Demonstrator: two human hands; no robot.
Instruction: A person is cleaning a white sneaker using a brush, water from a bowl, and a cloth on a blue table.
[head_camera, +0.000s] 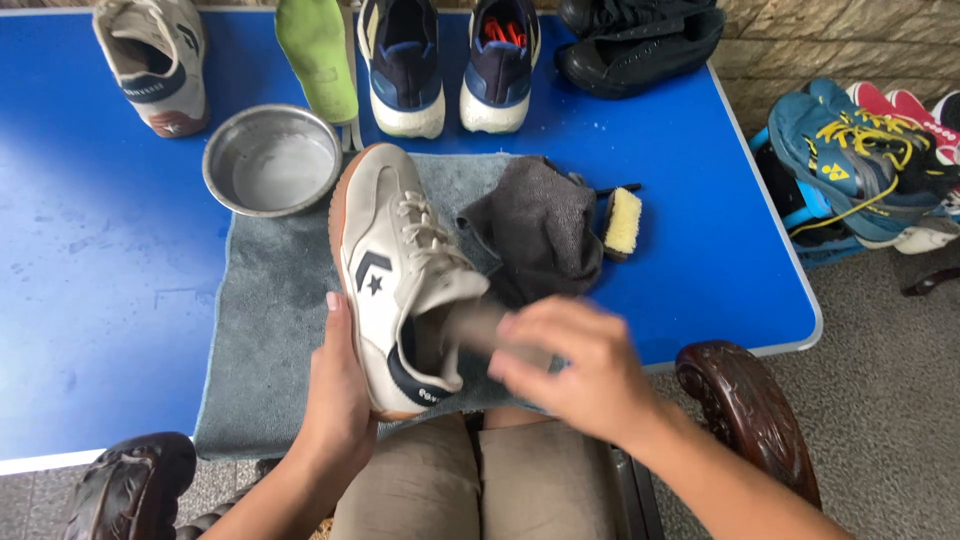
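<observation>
The cream sneaker (400, 280) lies toe away, heel toward the person, left hand (335, 400) cupping its heel side while the right hand (570, 365) grips a blurred cloth (480, 330) at its opening.

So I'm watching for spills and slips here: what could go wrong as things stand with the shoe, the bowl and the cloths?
1. The cream sneaker is steadied only by the left hand at its heel side, partly past the table edge; a hard push from the right hand, blurred with motion, could tip it toward the lap.
2. The metal bowl sits right by the sneaker's toe; a shove forward might knock it.
3. The brush lies near the dark cloth; dragging the cloth could sweep it away.
</observation>
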